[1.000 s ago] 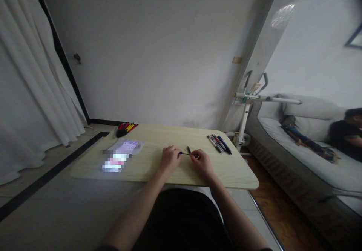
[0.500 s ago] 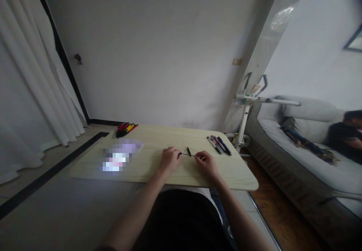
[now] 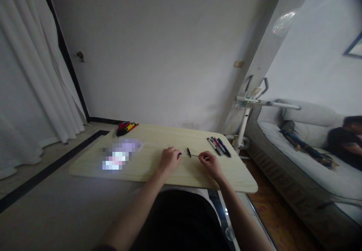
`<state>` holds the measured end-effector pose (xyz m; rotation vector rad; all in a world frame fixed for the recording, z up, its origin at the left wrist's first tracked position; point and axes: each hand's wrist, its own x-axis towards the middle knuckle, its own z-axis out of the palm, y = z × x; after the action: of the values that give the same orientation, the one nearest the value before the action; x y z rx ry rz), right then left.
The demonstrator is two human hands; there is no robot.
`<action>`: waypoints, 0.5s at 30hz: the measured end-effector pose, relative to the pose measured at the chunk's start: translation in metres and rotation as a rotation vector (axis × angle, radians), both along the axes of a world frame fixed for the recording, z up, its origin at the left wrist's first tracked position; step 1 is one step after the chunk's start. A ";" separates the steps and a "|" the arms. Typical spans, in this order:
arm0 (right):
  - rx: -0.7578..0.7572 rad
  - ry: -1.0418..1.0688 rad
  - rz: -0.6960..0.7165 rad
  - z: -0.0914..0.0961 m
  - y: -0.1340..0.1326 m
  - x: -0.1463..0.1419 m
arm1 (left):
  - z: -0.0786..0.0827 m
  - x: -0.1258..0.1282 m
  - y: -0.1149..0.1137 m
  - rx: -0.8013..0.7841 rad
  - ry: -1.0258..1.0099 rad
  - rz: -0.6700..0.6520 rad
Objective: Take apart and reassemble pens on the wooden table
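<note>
My left hand [image 3: 170,158] rests on the table, its fingers closed round a pen with a dark blue end [image 3: 180,153] poking out toward the right. Most of that pen is hidden in the hand. Opposite it, my right hand [image 3: 209,162] pinches the right end of a thin dark pen refill [image 3: 195,155] between thumb and fingertips. The refill points left toward the pen and appears apart from it. Between the hands a short black pen part [image 3: 189,152], perhaps a cap, lies on the tabletop, just behind or touching the refill's left end.
On the pale wooden table [image 3: 158,136] several pens [image 3: 218,146] lie at the right. A bunch of red, yellow and black pens [image 3: 126,128] is at the far left, near a blurred-out bright object [image 3: 117,158]. Exercise equipment [image 3: 243,121] and a person on a sofa [image 3: 346,141] are to the right.
My right hand has moved slightly right, drawing the thin refill away from the blue-ended pen in my left hand. My left hand has stayed nearly in place.
</note>
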<state>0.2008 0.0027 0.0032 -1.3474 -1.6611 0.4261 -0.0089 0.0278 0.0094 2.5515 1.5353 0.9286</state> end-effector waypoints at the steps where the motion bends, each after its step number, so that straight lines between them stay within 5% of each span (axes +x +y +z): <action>1: 0.000 0.000 -0.009 0.000 0.001 0.001 | 0.000 0.000 0.000 -0.006 0.005 0.004; 15: 0.039 -0.017 -0.170 -0.004 0.034 0.005 | -0.005 0.000 0.002 0.017 -0.011 0.002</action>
<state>0.2062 0.0366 -0.0004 -1.4528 -1.5464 0.2816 -0.0086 0.0299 0.0046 2.5519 1.5339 0.9582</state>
